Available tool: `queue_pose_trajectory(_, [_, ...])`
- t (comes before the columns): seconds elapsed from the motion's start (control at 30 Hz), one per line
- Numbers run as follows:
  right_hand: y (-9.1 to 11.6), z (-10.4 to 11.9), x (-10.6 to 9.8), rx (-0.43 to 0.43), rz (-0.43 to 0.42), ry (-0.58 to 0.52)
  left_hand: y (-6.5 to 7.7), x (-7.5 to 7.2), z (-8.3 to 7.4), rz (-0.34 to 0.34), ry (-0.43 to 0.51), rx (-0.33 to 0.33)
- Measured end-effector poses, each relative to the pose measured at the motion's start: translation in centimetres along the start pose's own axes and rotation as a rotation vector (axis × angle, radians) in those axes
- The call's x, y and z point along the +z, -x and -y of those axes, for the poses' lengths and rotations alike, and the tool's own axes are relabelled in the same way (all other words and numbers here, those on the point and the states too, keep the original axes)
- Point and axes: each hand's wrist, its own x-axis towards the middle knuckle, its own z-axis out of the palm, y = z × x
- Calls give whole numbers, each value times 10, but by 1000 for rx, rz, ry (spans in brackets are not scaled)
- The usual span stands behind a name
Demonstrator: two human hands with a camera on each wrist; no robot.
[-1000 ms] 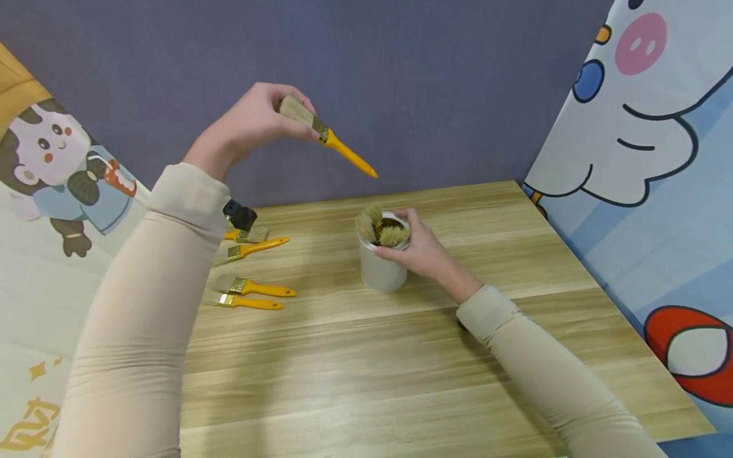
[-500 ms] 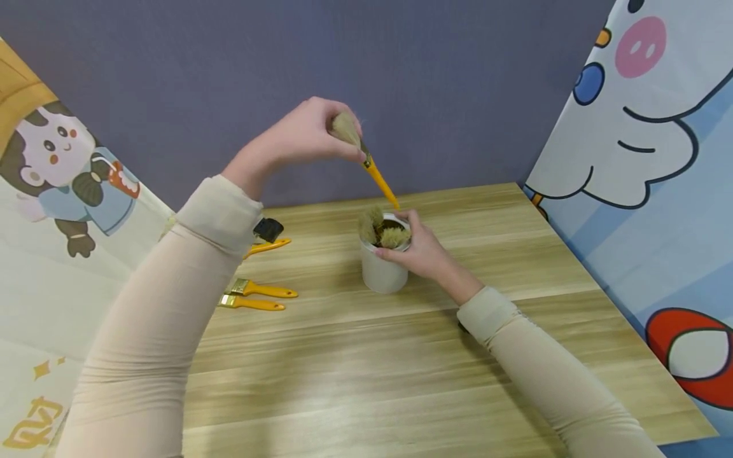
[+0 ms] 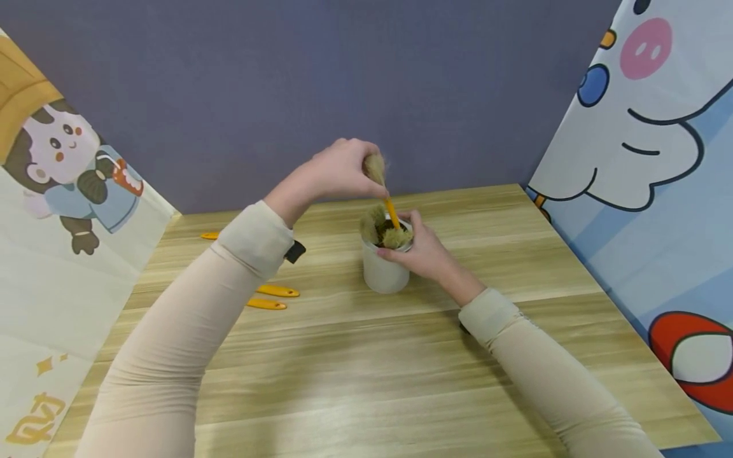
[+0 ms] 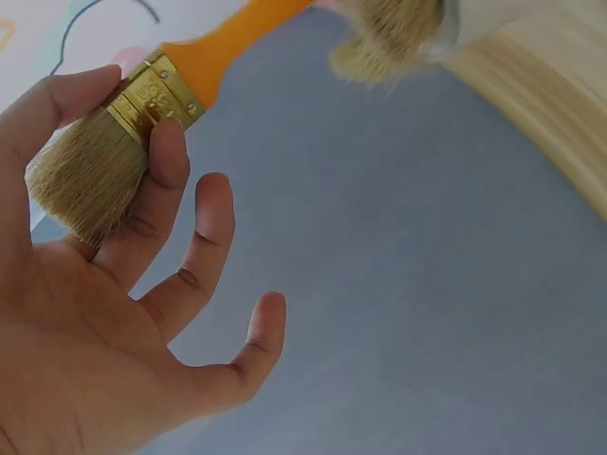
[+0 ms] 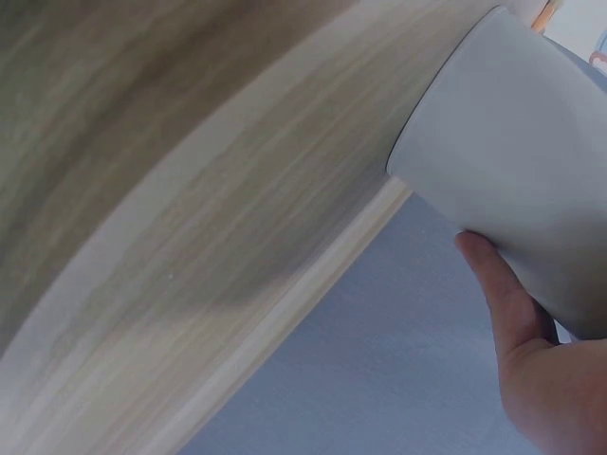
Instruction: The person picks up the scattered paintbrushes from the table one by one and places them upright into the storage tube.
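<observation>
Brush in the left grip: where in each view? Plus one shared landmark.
Head: brush slightly above centre, handle angling down at the mouth of the white cup.
Left wrist: brush at upper left, handle running off the top edge.
Right wrist: not in it.
Shared landmark: wood-grain table, in all three.

Head camera: above the wood-grain worktop (image 3: 343, 362), looking forward and down; plain grey-blue backdrop (image 3: 321, 83) across the top of frame. Left-wrist camera: close in on the palm side of the left hand (image 4: 104, 332), facing the backdrop. Right-wrist camera: close to the right hand (image 5: 541, 360) and white cylindrical container (image 5: 522, 161); worktop slants across upper left. Overlap: head/left wrist, orange-handled bristle brush with gold metal ferrule (image 4: 152, 100); head/right wrist, the container.
</observation>
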Motion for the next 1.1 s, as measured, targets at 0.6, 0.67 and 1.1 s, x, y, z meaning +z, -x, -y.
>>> queue_pose_trajectory(0.6, [0, -2, 0, -11, -11, -24, -4, 19, 4, 35, -32, -48])
queue_pose_trajectory(0.67, [1, -1, 0, -8, -11, -16, -1, 11, 2, 12, -35, -47])
queue_pose_trajectory(1.1, [1, -2, -1, -12, -1, -50, -1, 15, 2, 120, -55, -84])
